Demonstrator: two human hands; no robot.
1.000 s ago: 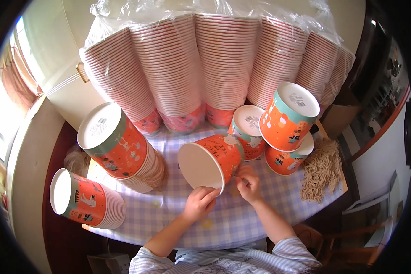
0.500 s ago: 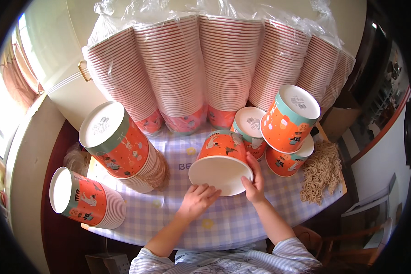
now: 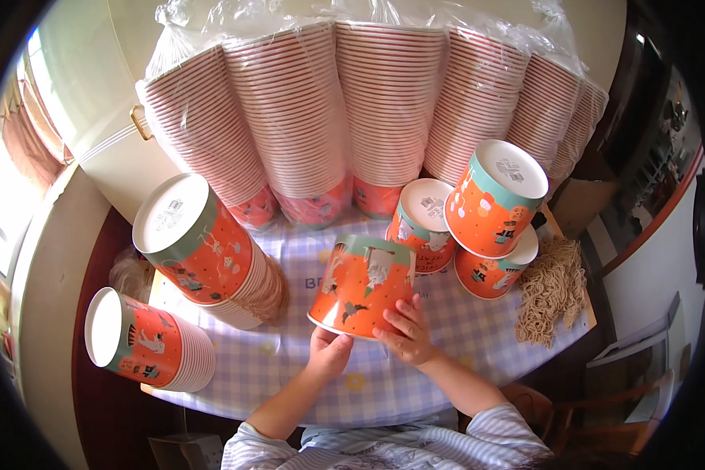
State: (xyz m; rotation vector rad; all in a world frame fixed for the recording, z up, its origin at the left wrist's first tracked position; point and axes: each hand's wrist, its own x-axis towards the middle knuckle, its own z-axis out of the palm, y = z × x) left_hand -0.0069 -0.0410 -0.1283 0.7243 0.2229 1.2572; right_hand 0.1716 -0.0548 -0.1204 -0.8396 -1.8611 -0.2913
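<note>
Between my hands is an orange paper bucket [image 3: 358, 286] with a green band, tilted so its printed side faces me and its open rim points down toward me. My left hand [image 3: 329, 352] grips the rim at its lower left, the fingers partly hidden beneath. On the lower right, my right hand [image 3: 406, 332] lies against the wall and rim with fingers spread over the print. Just beyond the held bucket, another paper bucket [image 3: 421, 227] stands upside down. Right of that, one upturned bucket [image 3: 495, 200] rests on top of a second bucket [image 3: 493, 270].
Tall plastic-wrapped stacks of paper buckets [image 3: 290, 117] line the back. At the left stand a nested stack tied with string [image 3: 204, 243] and a shorter nested stack [image 3: 153, 337]. A heap of beige string [image 3: 552, 294] lies at the right on the checked tablecloth [image 3: 290, 376].
The bucket has turned in my hands: its white inside faced me earlier, and now its printed outside does. My right hand has shifted lower and left along it.
</note>
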